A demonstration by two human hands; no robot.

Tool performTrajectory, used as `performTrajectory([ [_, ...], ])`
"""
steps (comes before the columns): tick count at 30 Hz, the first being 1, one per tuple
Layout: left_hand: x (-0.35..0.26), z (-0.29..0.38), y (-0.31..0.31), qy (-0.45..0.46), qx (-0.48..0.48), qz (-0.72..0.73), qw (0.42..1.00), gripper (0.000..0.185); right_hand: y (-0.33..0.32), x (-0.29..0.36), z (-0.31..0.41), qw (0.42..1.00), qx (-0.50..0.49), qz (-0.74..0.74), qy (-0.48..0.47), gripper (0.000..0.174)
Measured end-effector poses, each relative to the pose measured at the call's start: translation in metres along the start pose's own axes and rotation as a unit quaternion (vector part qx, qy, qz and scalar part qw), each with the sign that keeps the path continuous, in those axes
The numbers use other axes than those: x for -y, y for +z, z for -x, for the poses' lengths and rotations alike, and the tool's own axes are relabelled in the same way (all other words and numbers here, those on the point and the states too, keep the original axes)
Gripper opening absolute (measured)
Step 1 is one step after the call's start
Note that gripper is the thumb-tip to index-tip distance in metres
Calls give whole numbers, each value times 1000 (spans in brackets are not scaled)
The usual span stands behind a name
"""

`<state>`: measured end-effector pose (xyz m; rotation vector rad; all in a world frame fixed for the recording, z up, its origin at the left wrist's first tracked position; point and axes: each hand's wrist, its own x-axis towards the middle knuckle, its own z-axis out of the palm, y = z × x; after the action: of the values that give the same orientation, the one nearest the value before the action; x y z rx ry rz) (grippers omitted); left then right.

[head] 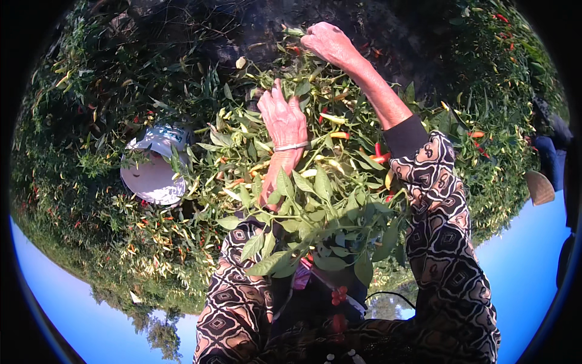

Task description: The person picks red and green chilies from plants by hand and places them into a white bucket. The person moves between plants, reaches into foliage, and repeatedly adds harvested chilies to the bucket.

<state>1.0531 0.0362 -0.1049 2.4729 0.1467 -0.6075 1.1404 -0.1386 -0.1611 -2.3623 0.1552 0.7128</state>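
Before me stands a leafy chili pepper plant (318,218) bearing pale yellow, orange and red peppers. My left hand (283,116), with a thin band at the wrist, reaches among its leaves and stems, back upward; its fingertips are partly hidden in the foliage, so a hold cannot be made out. Farther up and to the right, my right hand (323,41) has its fingers curled at the plant's upper edge; whether anything is inside them is hidden. A red pepper (323,114) and an orange-tipped pepper (340,135) hang between my forearms.
A white plastic bucket (154,175) lies tilted among plants at left, its mouth facing me. Dense pepper plants (500,91) stand on both sides. At the far right, a person in blue trousers (545,157) is partly in view beside a tan conical hat (539,188).
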Motion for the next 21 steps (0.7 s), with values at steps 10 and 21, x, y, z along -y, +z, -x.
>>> performTrajectory([
  [10,-29,79,2,132,216,129,959,35,36,-55,128,879,-15,-253,404,34],
  [21,-5,115,0,200,170,140,955,27,59,-44,116,604,-105,-619,491,17],
])
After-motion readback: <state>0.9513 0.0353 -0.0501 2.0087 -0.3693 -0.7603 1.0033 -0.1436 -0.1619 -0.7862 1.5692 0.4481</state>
